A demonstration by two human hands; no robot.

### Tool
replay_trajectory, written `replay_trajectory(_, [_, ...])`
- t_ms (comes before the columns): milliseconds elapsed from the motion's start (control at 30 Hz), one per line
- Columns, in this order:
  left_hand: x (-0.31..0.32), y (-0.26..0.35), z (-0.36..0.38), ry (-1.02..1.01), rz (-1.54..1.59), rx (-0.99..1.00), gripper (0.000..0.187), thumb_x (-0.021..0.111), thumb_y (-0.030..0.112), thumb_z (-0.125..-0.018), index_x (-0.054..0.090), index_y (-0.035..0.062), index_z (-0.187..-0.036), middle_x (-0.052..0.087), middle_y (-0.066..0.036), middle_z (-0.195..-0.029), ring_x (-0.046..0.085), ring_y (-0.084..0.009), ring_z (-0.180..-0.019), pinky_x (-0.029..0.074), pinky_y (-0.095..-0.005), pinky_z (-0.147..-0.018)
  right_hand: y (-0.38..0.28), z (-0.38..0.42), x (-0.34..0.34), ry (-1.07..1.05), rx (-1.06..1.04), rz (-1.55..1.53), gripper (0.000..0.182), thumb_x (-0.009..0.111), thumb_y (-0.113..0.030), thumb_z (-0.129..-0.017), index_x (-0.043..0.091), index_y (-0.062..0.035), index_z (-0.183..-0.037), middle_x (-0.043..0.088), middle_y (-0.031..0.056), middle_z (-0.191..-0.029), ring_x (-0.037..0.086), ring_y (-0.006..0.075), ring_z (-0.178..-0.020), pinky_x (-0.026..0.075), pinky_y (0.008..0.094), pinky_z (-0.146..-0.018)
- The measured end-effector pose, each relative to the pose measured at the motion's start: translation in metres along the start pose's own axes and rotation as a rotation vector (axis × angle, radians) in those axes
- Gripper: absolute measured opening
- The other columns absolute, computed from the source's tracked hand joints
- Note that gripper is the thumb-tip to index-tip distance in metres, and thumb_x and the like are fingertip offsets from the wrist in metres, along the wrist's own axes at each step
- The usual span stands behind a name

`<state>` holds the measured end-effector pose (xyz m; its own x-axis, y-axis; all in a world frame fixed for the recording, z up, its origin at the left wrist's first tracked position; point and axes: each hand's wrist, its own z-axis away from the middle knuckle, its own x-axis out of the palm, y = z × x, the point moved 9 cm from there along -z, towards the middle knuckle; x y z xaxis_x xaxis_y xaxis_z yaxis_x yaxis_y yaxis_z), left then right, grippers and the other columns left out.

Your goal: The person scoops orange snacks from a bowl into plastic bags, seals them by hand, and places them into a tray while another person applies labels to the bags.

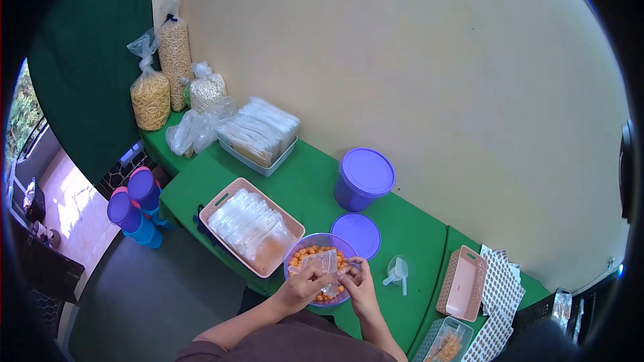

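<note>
Both hands are over a purple tub (287, 265) holding round orange snack balls (315, 251). My left hand (300, 289) is closed on a small clear plastic bag (327, 263), gripping its left side. At the bag's right edge, the fingers of my right hand (361, 289) are bent together in a pinch on the plastic. Whether anything is inside the bag I cannot make out. A purple lid (357, 235) lies flat just behind the tub. Left of it, a pink basket (224, 196) holds a stack of clear plastic bags (249, 222).
A closed purple tub (365, 179) stands near the wall. White scoops (399, 273) lie to the right, near a pink basket (463, 283) and a tray with packed snacks (445, 347). Bulk snack bags (151, 99) and a basket of white packets (260, 133) are at the far left.
</note>
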<state>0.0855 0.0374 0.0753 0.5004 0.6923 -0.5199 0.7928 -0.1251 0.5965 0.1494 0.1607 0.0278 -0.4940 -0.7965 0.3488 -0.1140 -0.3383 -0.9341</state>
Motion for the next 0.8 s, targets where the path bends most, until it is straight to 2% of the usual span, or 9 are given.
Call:
replay_trajectory(133, [-0.008,0.010,-0.003,0.058,0.087,0.057,0.065,0.064,-0.009,-0.074,0.057,0.0172,-0.132,0.049,-0.004,-0.082,0.053,-0.0174,-0.071,0.048,-0.0298,-0.062,0.002,0.001,-0.001,-0.020,0.061,-0.042,0.038,0.063,0.000,-0.088,0.044,-0.0039,-0.120,0.059,0.0056,-0.096,0.059,0.0114,-0.090,0.050,0.0229,-0.079])
replay_trajectory(333, [-0.010,-0.001,0.004,0.145,0.076,-0.010,0.066,0.076,-0.008,-0.063,0.063,0.0151,-0.123,0.051,-0.003,-0.080,0.058,-0.0160,-0.070,0.053,-0.0277,-0.063,-0.012,0.003,-0.003,-0.004,-0.064,0.088,0.033,0.061,0.002,-0.088,0.047,-0.0008,-0.118,0.059,0.0036,-0.092,0.059,0.0091,-0.083,0.049,0.0216,-0.073])
replay_trajectory(433, [0.008,-0.005,0.014,0.061,0.053,0.119,0.074,0.075,-0.009,-0.063,0.057,0.0162,-0.130,0.051,-0.005,-0.089,0.059,-0.0180,-0.078,0.054,-0.0280,-0.070,-0.004,0.005,-0.006,-0.052,0.086,0.195,0.038,0.059,0.004,-0.088,0.046,0.0026,-0.123,0.059,0.0006,-0.083,0.058,0.0076,-0.073,0.048,0.0207,-0.066])
replay_trajectory(500, [0.017,-0.006,0.015,0.042,-0.004,0.179,0.088,0.078,-0.001,-0.064,0.041,0.0156,-0.142,0.050,-0.010,-0.109,0.057,-0.0275,-0.101,0.050,-0.0382,-0.090,-0.011,0.003,-0.007,-0.043,0.110,0.252,0.043,0.058,0.004,-0.087,0.044,0.0020,-0.127,0.057,-0.0005,-0.077,0.057,0.0069,-0.069,0.047,0.0202,-0.063])
replay_trajectory(533, [0.020,-0.003,0.013,0.042,-0.003,0.176,0.088,0.078,-0.001,-0.064,0.041,0.0156,-0.142,0.050,-0.010,-0.109,0.057,-0.0275,-0.101,0.050,-0.0382,-0.090,-0.011,0.002,-0.008,-0.034,0.135,0.310,0.048,0.057,0.004,-0.086,0.043,0.0013,-0.132,0.055,-0.0016,-0.071,0.055,0.0062,-0.066,0.045,0.0197,-0.061])
replay_trajectory(600, [0.006,-0.011,0.008,0.306,0.032,0.007,0.099,0.079,0.010,-0.064,0.026,0.0124,-0.147,0.042,-0.015,-0.132,0.045,-0.0367,-0.122,0.035,-0.0468,-0.107,-0.006,0.002,-0.004,-0.102,0.130,0.377,0.053,0.057,0.005,-0.085,0.040,0.0003,-0.135,0.056,-0.0015,-0.072,0.054,0.0052,-0.065,0.044,0.0198,-0.060])
replay_trajectory(633, [0.008,-0.014,0.009,0.309,0.031,0.005,0.099,0.079,0.010,-0.064,0.026,0.0124,-0.147,0.042,-0.015,-0.132,0.045,-0.0367,-0.122,0.035,-0.0468,-0.107,-0.003,0.002,0.001,-0.171,0.120,0.444,0.059,0.058,0.006,-0.084,0.038,-0.0008,-0.139,0.056,-0.0014,-0.073,0.052,0.0042,-0.064,0.043,0.0199,-0.058])
replay_trajectory(700, [0.022,-0.031,0.008,0.199,0.191,-0.123,0.106,0.085,0.029,-0.058,0.029,0.0111,-0.147,0.040,-0.018,-0.140,0.042,-0.0346,-0.128,0.018,-0.0542,-0.114,-0.004,0.004,0.012,-0.233,0.042,0.513,0.055,0.058,0.005,-0.084,0.040,-0.0012,-0.135,0.057,-0.0005,-0.071,0.051,0.0046,-0.062,0.042,0.0208,-0.056])
replay_trajectory(800, [0.021,-0.033,0.011,0.127,0.085,-0.228,0.091,0.083,0.024,-0.062,0.039,0.0097,-0.141,0.047,-0.017,-0.137,0.048,-0.0317,-0.124,0.024,-0.0525,-0.112,-0.020,0.006,0.020,-0.172,-0.048,0.660,0.048,0.059,0.003,-0.082,0.044,-0.0021,-0.127,0.057,0.0009,-0.068,0.049,0.0050,-0.058,0.040,0.0223,-0.053])
